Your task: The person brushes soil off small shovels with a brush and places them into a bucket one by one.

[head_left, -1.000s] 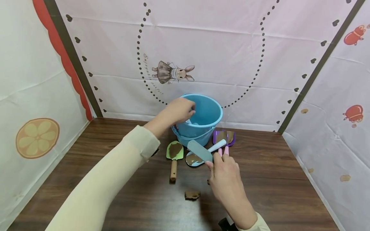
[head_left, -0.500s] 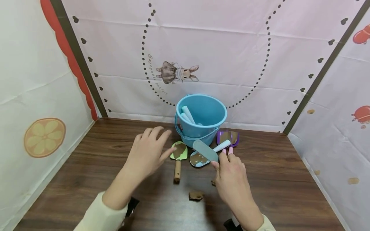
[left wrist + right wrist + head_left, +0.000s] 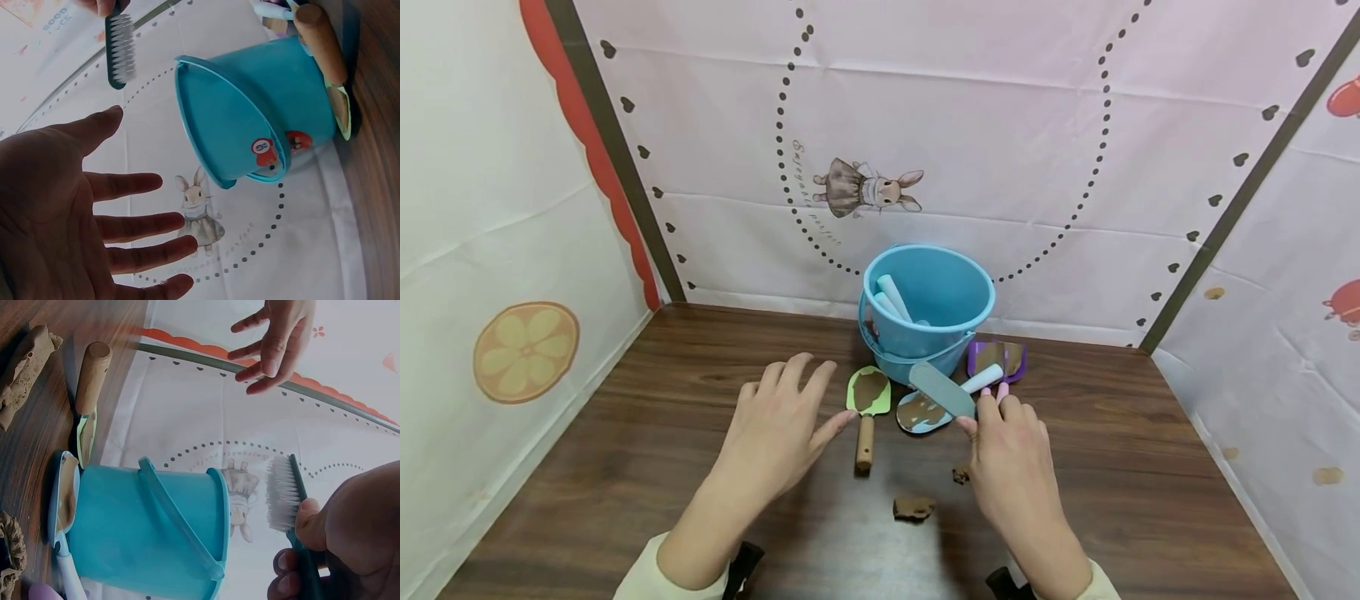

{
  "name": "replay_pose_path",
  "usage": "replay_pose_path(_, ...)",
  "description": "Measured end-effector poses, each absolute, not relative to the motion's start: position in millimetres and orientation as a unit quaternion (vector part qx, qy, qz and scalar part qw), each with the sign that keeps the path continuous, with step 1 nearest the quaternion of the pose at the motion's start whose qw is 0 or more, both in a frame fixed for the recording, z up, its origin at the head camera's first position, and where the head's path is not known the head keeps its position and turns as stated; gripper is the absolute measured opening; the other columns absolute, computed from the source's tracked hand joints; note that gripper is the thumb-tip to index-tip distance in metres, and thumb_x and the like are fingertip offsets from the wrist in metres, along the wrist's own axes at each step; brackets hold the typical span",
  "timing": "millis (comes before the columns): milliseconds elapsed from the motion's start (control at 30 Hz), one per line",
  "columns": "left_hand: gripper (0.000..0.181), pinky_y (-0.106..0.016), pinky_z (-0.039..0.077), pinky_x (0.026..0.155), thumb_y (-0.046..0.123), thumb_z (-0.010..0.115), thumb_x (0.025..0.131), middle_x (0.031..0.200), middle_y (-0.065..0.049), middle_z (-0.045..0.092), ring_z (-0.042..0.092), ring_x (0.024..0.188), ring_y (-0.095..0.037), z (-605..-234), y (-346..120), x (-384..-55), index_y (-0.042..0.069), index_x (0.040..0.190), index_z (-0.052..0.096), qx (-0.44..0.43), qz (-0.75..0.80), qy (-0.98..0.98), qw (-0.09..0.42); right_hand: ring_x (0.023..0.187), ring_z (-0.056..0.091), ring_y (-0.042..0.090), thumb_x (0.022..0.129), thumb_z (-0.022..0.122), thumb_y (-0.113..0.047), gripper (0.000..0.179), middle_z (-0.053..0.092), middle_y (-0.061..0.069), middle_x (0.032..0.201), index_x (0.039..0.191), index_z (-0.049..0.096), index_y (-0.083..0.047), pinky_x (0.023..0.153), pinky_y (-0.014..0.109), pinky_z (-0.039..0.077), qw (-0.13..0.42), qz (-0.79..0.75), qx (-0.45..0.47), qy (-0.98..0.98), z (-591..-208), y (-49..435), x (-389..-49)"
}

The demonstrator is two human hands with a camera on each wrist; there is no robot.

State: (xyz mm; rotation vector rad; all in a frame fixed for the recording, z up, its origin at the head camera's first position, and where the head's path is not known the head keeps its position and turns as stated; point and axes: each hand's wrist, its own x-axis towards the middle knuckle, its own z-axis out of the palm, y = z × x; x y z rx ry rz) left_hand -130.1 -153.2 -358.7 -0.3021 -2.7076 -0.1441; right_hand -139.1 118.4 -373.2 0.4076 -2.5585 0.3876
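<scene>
My right hand (image 3: 1015,467) grips a green brush (image 3: 299,481) with white bristles; in the head view its flat grey-green back (image 3: 942,389) shows, held above the table. Fingers spread, my left hand (image 3: 771,433) hovers over the table, left of a green shovel (image 3: 866,417) with a wooden handle, and holds nothing. Behind both hands stands a blue bucket (image 3: 917,333) with pale-handled things (image 3: 892,298) inside. Partly behind the brush lies a light-blue scoop (image 3: 921,414) smeared with brown. A purple shovel (image 3: 1011,358), also smeared brown, lies to the bucket's right.
Two brown clay-like lumps lie near my right hand: a larger lump (image 3: 913,508) and a smaller lump (image 3: 961,474). Printed cloth walls (image 3: 1000,150) enclose the back and sides of the wooden table (image 3: 760,342).
My left hand has come out of the bucket and drawn back to the left, its fingers now spread. My right hand keeps holding the brush. The head view has shifted slightly.
</scene>
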Motion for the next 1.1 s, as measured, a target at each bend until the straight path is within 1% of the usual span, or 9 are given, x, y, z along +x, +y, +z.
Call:
replay_pose_path(100, 0.062, -0.056, 0.051, 0.079, 0.058, 0.064, 0.094, 0.136, -0.016, 0.054, 0.056, 0.118, -0.040, -361, -154, -131, 0.015, 0.138, 0.057, -0.108, -0.060, -0.973, 0.195, 0.063, 0.039, 0.025, 0.095, 0.067, -0.031, 0.032, 0.043, 0.008, 0.072, 0.098, 0.061, 0.000, 0.058, 0.035, 0.033, 0.262, 0.145, 0.152, -0.942, -373, 118, -139)
replay_pose_path(167, 0.062, -0.056, 0.051, 0.080, 0.058, 0.063, 0.094, 0.136, -0.017, 0.054, 0.056, 0.119, -0.040, -363, -155, -133, 0.015, 0.138, 0.057, -0.105, -0.066, -0.974, 0.191, 0.062, 0.038, 0.025, 0.095, 0.068, -0.031, 0.031, 0.041, 0.008, 0.071, 0.097, 0.060, -0.001, 0.058, 0.035, 0.033, 0.263, 0.146, 0.154, -0.941, -373, 118, -139)
replay_pose_path(333, 0.062, -0.058, 0.051, 0.082, 0.059, 0.061, 0.095, 0.136, -0.017, 0.055, 0.056, 0.120, -0.040, -374, -154, -141, 0.014, 0.138, 0.058, -0.092, -0.072, -0.979, 0.169, 0.064, 0.038, 0.024, 0.096, 0.067, -0.029, 0.032, 0.042, 0.008, 0.073, 0.104, 0.062, 0.001, 0.061, 0.034, 0.033, 0.246, 0.155, 0.155, -0.944, -372, 118, -138)
replay_pose_path(500, 0.062, -0.058, 0.054, 0.083, 0.059, 0.059, 0.096, 0.131, -0.017, 0.059, 0.059, 0.117, -0.038, -385, -147, -154, 0.011, 0.135, 0.060, -0.100, -0.087, -0.984, 0.118, 0.064, 0.038, 0.023, 0.097, 0.067, -0.028, 0.028, 0.040, 0.007, 0.072, 0.097, 0.059, -0.001, 0.062, 0.035, 0.033, 0.233, 0.165, 0.154, -0.946, -371, 118, -137)
replay_pose_path(700, 0.066, -0.055, 0.054, 0.085, 0.061, 0.058, 0.097, 0.120, -0.017, 0.063, 0.062, 0.109, -0.038, -397, -133, -172, 0.005, 0.131, 0.062, -0.096, -0.083, -0.991, 0.035, 0.064, 0.039, 0.024, 0.098, 0.065, -0.029, 0.028, 0.040, 0.006, 0.072, 0.089, 0.056, -0.005, 0.062, 0.038, 0.035, 0.229, 0.170, 0.157, -0.946, -370, 117, -136)
replay_pose_path(800, 0.063, -0.057, 0.054, 0.082, 0.061, 0.058, 0.096, 0.113, -0.017, 0.064, 0.063, 0.103, -0.040, -403, -124, -179, 0.005, 0.123, 0.066, -0.077, -0.069, -0.995, -0.005, 0.065, 0.041, 0.025, 0.098, 0.066, -0.028, 0.027, 0.041, 0.007, 0.073, 0.091, 0.057, -0.003, 0.064, 0.040, 0.038, 0.229, 0.169, 0.160, -0.945, -370, 117, -136)
replay_pose_path(967, 0.056, -0.054, 0.055, 0.068, 0.060, 0.063, 0.093, 0.098, -0.016, 0.068, 0.068, 0.089, -0.040, -413, -106, -191, 0.006, 0.101, 0.072, -0.047, -0.047, -0.997, -0.048, 0.068, 0.047, 0.029, 0.098, 0.066, -0.027, 0.031, 0.048, 0.012, 0.077, 0.101, 0.061, 0.003, 0.066, 0.045, 0.042, 0.237, 0.168, 0.167, -0.942, -371, 117, -136)
replay_pose_path(1067, 0.051, -0.049, 0.056, 0.063, 0.059, 0.064, 0.093, 0.091, -0.013, 0.070, 0.069, 0.082, -0.034, -420, -98, -197, 0.008, 0.090, 0.073, -0.040, -0.028, -0.995, -0.086, 0.067, 0.046, 0.029, 0.097, 0.066, -0.027, 0.031, 0.047, 0.012, 0.076, 0.099, 0.060, 0.003, 0.066, 0.045, 0.043, 0.236, 0.170, 0.168, -0.942, -371, 116, -135)
replay_pose_path(1100, 0.050, -0.047, 0.056, 0.063, 0.058, 0.064, 0.093, 0.088, -0.011, 0.070, 0.069, 0.080, -0.032, -422, -96, -199, 0.010, 0.086, 0.073, -0.037, -0.017, -0.994, -0.100, 0.066, 0.045, 0.029, 0.097, 0.066, -0.027, 0.030, 0.046, 0.011, 0.075, 0.095, 0.059, 0.002, 0.065, 0.045, 0.042, 0.233, 0.171, 0.168, -0.942, -372, 115, -134)
